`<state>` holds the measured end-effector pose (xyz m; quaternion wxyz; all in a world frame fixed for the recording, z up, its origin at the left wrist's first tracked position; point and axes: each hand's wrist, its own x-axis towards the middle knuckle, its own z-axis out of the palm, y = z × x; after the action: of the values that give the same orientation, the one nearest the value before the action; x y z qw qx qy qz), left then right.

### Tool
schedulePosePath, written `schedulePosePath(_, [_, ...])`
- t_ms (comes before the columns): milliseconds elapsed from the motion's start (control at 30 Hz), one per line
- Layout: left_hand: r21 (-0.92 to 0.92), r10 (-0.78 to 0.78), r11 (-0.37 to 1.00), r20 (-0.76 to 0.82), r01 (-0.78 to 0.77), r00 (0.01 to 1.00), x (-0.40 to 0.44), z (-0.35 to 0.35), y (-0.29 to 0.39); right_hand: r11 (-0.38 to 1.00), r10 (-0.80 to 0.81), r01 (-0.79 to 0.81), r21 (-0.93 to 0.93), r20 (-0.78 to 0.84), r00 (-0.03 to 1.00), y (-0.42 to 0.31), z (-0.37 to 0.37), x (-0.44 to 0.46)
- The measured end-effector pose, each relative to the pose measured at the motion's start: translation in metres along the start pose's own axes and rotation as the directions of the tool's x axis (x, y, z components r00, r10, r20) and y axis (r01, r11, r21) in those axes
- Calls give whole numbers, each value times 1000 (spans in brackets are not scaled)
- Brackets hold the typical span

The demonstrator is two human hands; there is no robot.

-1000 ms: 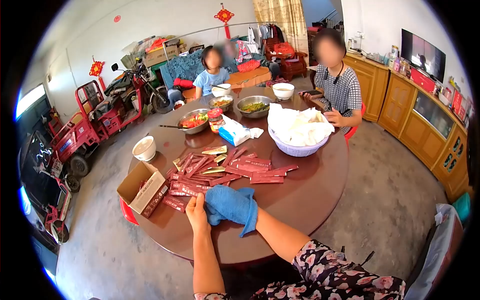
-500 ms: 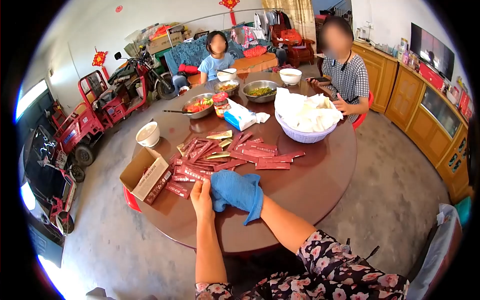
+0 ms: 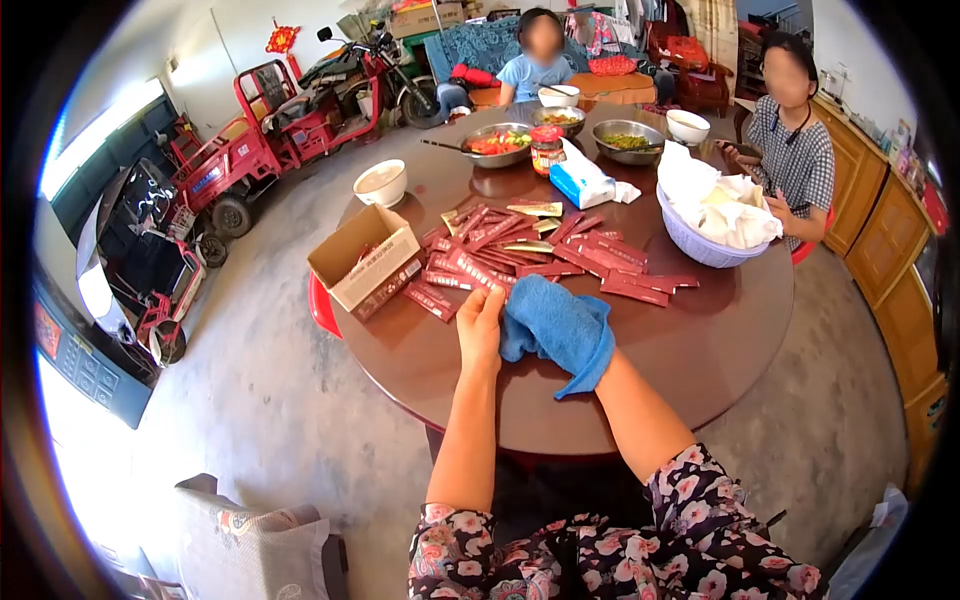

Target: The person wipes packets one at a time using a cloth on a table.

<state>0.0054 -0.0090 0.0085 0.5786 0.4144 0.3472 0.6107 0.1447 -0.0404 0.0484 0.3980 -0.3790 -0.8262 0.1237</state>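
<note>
In the head view, the left hand [image 3: 480, 320], near the centre of the frame, has its fingers curled beside a blue cloth [image 3: 556, 318]; I cannot tell whether its grip is closed on a sachet. The cloth covers the right hand, hiding that grip's state. Red sachets [image 3: 492, 233] lie piled mid-frame on the table [image 3: 690, 360], right of an open box [image 3: 383, 268]
</note>
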Motion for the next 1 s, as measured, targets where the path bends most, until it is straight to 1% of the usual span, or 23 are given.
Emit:
schedulePosePath(33, [-2,-6,1000,-4,6,1000,-1,3,1,1000,-13,12,-12,-43,999,2,1,-1])
schedulePosePath(100, [64,30,997,10,-31,999,-4,7,6,969,-106,130,-209,122,987,5,4,5])
schedulePosePath(133, [117,18,993,35,-22,999,-3,2,7,970,-107,131,-206,124,987,3,4,6])
schedulePosePath(167, [116,18,993,32,-22,999,-2,1,6,963,-120,144,-228,116,986,0,2,6])
schedulePosePath(233, [-19,3,1000,-17,-3,1000,-1,4,4,955,-134,159,-252,111,985,-1,1,7])
schedulePosePath(267, [-21,5,1000,-19,-5,1000,1,2,2,930,-159,175,-324,76,984,0,2,6])
schedulePosePath(300, [-65,-19,998,-7,19,1000,3,-2,0,900,-186,189,-393,44,981,0,3,6])
schedulePosePath(333, [-107,-43,993,5,43,999,3,-4,0,900,-189,192,-391,48,981,-1,3,6])
schedulePosePath(400, [-114,-31,993,-9,30,999,4,-5,-2,884,-244,231,-406,21,970,-4,0,6])
schedulePosePath(433, [-120,-20,993,-16,18,1000,4,-4,0,884,-246,233,-406,22,969,-5,0,6])
schedulePosePath(500, [-124,-7,992,-43,2,999,3,-3,2,927,-105,104,-359,18,994,-5,0,6])
schedulePosePath(533, [-126,4,992,-69,-13,998,2,-2,3,927,-104,103,-360,17,994,-9,-2,8])
schedulePosePath(567, [-126,4,992,-67,-12,998,2,-1,5,944,163,-140,-298,55,985,-16,-7,10])
schedulePosePath(633, [-177,-4,984,-62,-7,998,2,-1,7,891,417,-382,-245,110,902,-18,-8,9])
schedulePosePath(700, [-165,1,986,-47,-9,999,1,-1,5,940,325,-329,-87,-58,944,-13,-7,3])
schedulePosePath(733, [-125,5,992,-28,-8,1000,2,-2,3,940,326,-330,-87,-58,944,-15,-7,5])
schedulePosePath(800, [-30,0,1000,11,0,1000,2,-3,-2,927,250,-213,-310,86,964,-19,-8,10])
schedulePosePath(833, [-30,1,1000,11,0,1000,2,-2,-3,927,250,-213,-310,86,964,-14,-5,8])
schedulePosePath(900, [1,33,999,-11,-33,999,4,-1,-5,937,-6,-2,-349,-23,1000,3,5,2])
schedulePosePath(933, [-8,60,998,-12,-60,998,4,-1,-4,939,-15,6,-343,-23,1000,5,7,2])
schedulePosePath(1000, [44,100,994,-65,-97,993,2,2,-5,927,-1,-15,-376,-42,999,6,9,2])
